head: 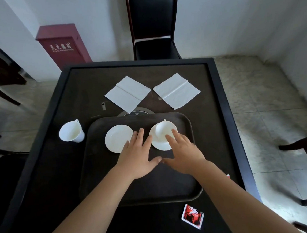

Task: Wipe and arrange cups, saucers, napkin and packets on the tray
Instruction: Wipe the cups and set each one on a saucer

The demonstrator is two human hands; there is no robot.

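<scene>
The dark surface [66, 177] carries a dark tray [136, 190] at its middle. On the surface beyond the tray, at twelve o'clock, lie two white napkins [127, 93] [176, 90] side by side. A loose cup [71, 131] stands off the tray at nine o'clock. On the tray, a bare saucer [117, 138] sits left of a second saucer [160, 143] bearing an upturned cup [163, 130]. The left hand [137, 157] lies flat, fingers straight, its grip released. The right hand [184, 156], fingers straight, touches the upturned cup, grasping nothing. A red packet [192, 216] lies at five o'clock.
</scene>
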